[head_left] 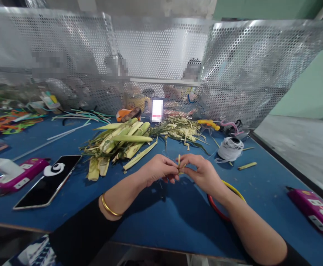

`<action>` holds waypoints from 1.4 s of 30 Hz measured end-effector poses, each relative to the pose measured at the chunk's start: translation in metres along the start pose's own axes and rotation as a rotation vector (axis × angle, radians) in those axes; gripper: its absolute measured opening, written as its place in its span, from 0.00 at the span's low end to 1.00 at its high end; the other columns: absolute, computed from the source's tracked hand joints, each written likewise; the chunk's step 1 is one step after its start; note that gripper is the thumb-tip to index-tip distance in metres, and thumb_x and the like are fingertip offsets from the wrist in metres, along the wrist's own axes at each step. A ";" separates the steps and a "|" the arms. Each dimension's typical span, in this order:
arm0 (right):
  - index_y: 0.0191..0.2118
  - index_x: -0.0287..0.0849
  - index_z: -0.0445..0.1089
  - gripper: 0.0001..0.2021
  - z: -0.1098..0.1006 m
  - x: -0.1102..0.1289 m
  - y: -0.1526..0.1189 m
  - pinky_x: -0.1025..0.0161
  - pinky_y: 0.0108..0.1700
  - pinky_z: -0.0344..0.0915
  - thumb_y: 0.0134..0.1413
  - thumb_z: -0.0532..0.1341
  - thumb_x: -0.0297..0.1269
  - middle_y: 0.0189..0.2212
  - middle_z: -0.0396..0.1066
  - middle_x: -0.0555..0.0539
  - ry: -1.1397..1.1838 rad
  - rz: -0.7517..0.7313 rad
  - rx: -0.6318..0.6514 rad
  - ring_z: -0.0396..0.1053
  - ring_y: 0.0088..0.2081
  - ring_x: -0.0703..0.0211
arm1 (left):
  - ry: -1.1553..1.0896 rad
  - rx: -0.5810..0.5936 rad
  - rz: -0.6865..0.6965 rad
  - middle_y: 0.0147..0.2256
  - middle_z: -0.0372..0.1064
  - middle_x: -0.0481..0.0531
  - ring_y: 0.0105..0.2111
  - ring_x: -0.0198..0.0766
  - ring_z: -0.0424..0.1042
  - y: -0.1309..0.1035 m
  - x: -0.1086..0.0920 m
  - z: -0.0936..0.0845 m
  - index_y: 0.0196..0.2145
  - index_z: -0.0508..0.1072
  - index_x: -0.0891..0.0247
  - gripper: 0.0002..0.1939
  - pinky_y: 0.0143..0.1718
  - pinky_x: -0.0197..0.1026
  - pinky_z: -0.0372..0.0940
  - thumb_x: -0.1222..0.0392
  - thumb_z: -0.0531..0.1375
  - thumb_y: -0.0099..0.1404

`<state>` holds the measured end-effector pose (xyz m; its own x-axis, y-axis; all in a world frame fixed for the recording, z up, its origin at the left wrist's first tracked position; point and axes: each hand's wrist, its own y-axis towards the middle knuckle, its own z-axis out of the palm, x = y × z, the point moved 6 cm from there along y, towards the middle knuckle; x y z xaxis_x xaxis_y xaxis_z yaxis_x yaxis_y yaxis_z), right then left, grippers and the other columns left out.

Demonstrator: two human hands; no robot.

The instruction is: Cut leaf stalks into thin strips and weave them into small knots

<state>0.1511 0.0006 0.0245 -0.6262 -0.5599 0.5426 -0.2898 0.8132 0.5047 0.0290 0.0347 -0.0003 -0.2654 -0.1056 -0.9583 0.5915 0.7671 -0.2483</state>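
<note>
Pale-yellow strip clamped in fingertips of left hand and right hand, both close together above blue tabletop; corn-husk pile beyond left hand, white thread spool beyond right hand.

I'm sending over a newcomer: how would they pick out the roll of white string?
On the blue table, find the person's right hand near the middle. Beyond it, toward the right of the picture, sits the roll of white string. It is a plump white bundle with a dark core showing on top, unlike the short, thin yellow-green stalk lying nearby.
</note>
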 end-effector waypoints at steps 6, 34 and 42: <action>0.30 0.44 0.66 0.03 0.004 -0.010 -0.003 0.64 0.36 0.60 0.53 0.58 0.32 0.26 0.68 0.52 0.150 0.180 -0.008 0.65 0.31 0.61 | -0.060 0.015 -0.041 0.19 0.69 0.50 0.18 0.30 0.63 0.003 0.007 0.000 0.18 0.74 0.66 0.06 0.21 0.34 0.57 0.65 0.58 0.49; 0.38 0.43 0.64 0.16 0.010 -0.036 -0.012 0.63 0.32 0.62 0.41 0.65 0.39 0.21 0.67 0.56 0.571 0.509 -0.468 0.65 0.25 0.62 | -0.617 -0.153 0.014 0.31 0.76 0.53 0.30 0.34 0.74 0.014 0.026 0.015 0.34 0.77 0.67 0.15 0.40 0.37 0.66 0.61 0.71 0.47; 0.38 0.43 0.64 0.16 0.011 -0.038 -0.011 0.61 0.33 0.64 0.40 0.65 0.38 0.20 0.66 0.56 0.589 0.519 -0.431 0.68 0.25 0.61 | -0.507 -0.184 0.150 0.30 0.74 0.50 0.32 0.35 0.74 0.014 0.018 0.013 0.35 0.66 0.62 0.20 0.40 0.39 0.66 0.59 0.71 0.47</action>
<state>0.1700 0.0144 -0.0087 -0.0951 -0.2255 0.9696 0.2976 0.9230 0.2439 0.0419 0.0353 -0.0222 0.2372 -0.2431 -0.9406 0.4403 0.8899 -0.1190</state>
